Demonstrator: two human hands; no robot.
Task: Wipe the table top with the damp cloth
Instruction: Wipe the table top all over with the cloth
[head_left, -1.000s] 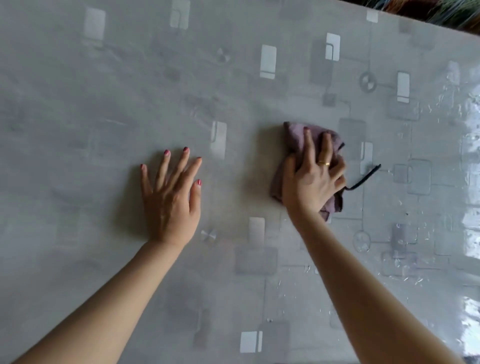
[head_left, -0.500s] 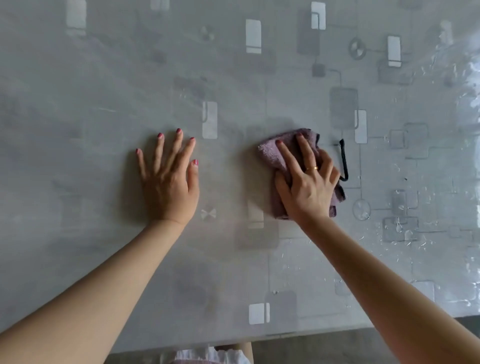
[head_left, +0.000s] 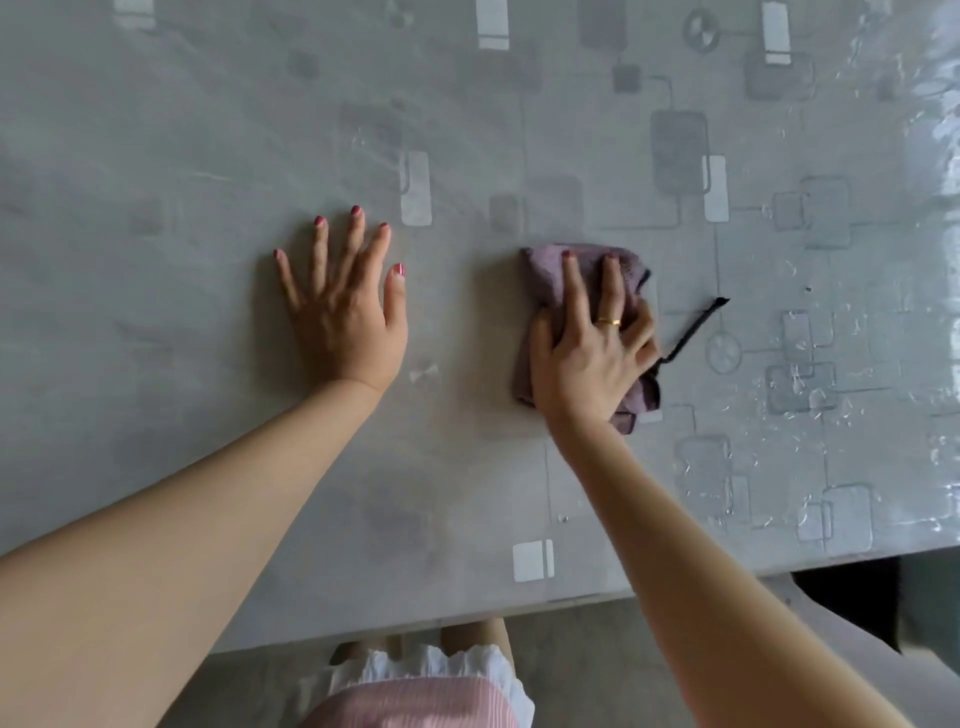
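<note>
**Cloth mid-table under my right hand, wet patch off to the right**

The damp cloth (head_left: 582, 291) lies bunched on the table top (head_left: 156, 130), about midway between the far and near edges and a little right of centre. I have my right hand (head_left: 592, 348) on top of it: the first two fingers run straight across the fabric and press it down, while the outer fingers and thumb curl around the bunched edge, so I read this as a grip on the cloth. A black loop (head_left: 693, 330) trails out from the cloth toward the right edge, lying flat on the surface.

My left hand (head_left: 345, 306) rests flat and spread on the table top to the left of the cloth, holding nothing, well apart from it.

Nearer the right edge the surface shines with what looks like droplets and streaks, though glare makes it hard to be sure how wet it is.

Risks from here, as I judge them: the cloth is wadded, so a stroke may cover only a narrow band and leave streaks; the loop could drag water behind it; and pressing on a slick covering could let my bracing hand slip.
</note>
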